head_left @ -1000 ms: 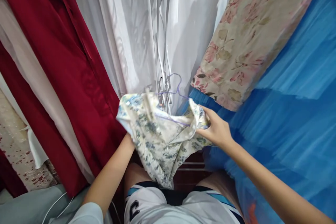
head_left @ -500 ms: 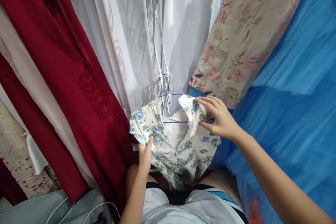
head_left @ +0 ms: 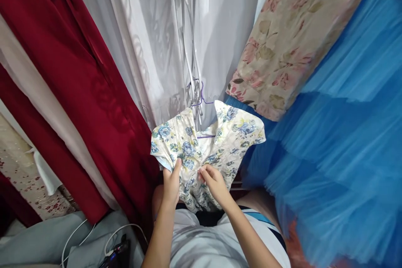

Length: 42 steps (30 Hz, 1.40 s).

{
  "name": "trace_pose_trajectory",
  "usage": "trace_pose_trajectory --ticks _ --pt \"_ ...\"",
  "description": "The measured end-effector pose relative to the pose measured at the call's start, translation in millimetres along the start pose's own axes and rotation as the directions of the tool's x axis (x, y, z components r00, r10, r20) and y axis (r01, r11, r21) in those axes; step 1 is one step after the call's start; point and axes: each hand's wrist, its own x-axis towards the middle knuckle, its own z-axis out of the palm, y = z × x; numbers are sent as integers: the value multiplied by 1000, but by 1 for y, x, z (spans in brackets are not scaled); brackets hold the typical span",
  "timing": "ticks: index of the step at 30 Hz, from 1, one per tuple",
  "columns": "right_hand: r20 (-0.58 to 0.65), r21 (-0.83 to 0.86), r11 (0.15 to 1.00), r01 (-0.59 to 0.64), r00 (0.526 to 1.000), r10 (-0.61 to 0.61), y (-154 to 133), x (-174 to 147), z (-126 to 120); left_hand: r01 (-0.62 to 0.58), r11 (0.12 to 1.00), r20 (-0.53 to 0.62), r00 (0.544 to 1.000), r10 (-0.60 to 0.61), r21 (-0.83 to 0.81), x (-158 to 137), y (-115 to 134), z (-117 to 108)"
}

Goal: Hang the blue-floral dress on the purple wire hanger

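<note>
A cream floral dress (head_left: 230, 144) with blue roses and short sleeves hangs in front of me on a purple hanger (head_left: 202, 92). The hanger's hook is on a vertical chain of white rings and straps (head_left: 190, 42). My left hand (head_left: 171, 180) grips the side of the dress below the left sleeve, thumb on the front and fingers hidden behind the cloth. My right hand (head_left: 213, 178) pinches the cloth at the middle of the front, below the V-shaped neckline. The lower part of the dress bunches near my lap.
Dark red cloth (head_left: 103, 92) and white drapes (head_left: 150, 50) hang to the left and behind. A beige floral cloth (head_left: 276, 54) and a blue tulle dress (head_left: 339, 142) hang at the right. White cables (head_left: 121, 228) lie on a grey cushion (head_left: 37, 234) at lower left.
My right hand has moved from the right shoulder of the dress down to the middle of its front. The right sleeve now lies spread out. My left hand keeps its grip.
</note>
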Motion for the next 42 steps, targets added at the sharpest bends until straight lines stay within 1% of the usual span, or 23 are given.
trace_pose_trajectory --ticks 4,8,10,11,12,14,15,16,17,18,20,21,23,25,28,30,34,36,37,38,40,41,42 --pt "-50 38 997 -64 997 66 0 0 -7 27 999 -1 1000 -27 33 -10 2 4" --pt "-80 1 999 -35 996 35 4 -5 -7 30 999 15 999 -31 38 -14 5 10" --pt "-98 -5 1000 -18 995 18 2 -7 -10 -33 998 2 999 33 49 -12 6 8" --pt "-112 -3 1000 -17 994 16 1 -7 -13 -125 990 -41 991 128 63 -11 5 6" --pt "-123 0 1000 -18 992 18 -1 -8 -16 -252 962 -106 959 262 103 -10 2 3" --pt "-134 12 999 -35 990 36 -5 -11 -23 -496 827 -194 812 550 263 -11 -9 -4" --pt "-126 16 999 -51 991 53 -7 -12 -26 -562 751 -160 753 638 348 -14 -17 -6" --pt "-108 14 997 -72 992 73 -10 -14 -28 -589 700 -65 745 664 405 -18 -27 -6" --pt "-83 10 996 -94 992 94 -11 -16 -28 -587 689 71 780 621 424 -23 -37 -6" --pt "-60 5 994 -113 992 113 -13 -18 -28 -562 715 214 825 523 417 -29 -48 -3" --pt "-20 -7 990 -140 990 140 -14 -22 -25 -461 787 415 863 289 410 -39 -66 3" --pt "-3 -12 989 -148 989 148 -15 -23 -24 -416 804 455 866 208 425 -41 -72 6" --pt "24 -17 987 -157 987 157 -17 -23 -24 -390 797 479 865 146 462 -41 -76 11" --pt "31 -10 986 -164 986 164 -24 -15 -29 -438 757 532 835 143 485 -38 -71 14" --pt "1 16 990 -137 991 137 -53 16 -44 -546 659 663 742 94 517 -37 -55 19" --pt "-21 28 998 -62 998 63 -82 47 -53 -615 541 719 695 28 573 -42 -45 27" --pt "-100 76 994 81 992 -74 -141 105 -58 -717 277 762 639 -107 640 -58 -36 44" --pt "-158 128 981 145 980 -124 -158 118 -54 -739 219 771 610 -184 637 -62 -36 47" --pt "-183 144 973 179 971 -152 -162 119 -52 -739 239 776 590 -222 630 -61 -37 46" --pt "-201 147 967 209 963 -177 -164 117 -50 -726 299 784 565 -255 620 -59 -37 46" --pt "-215 131 964 231 956 -200 -163 108 -48 -650 487 807 533 -254 583 -47 -30 46" --pt "-213 114 968 226 957 -198 -161 102 -47 -599 580 812 545 -209 552 -38 -23 48" --pt "-204 92 972 217 959 -195 -159 97 -47 -558 652 802 582 -133 513 -27 -11 53"
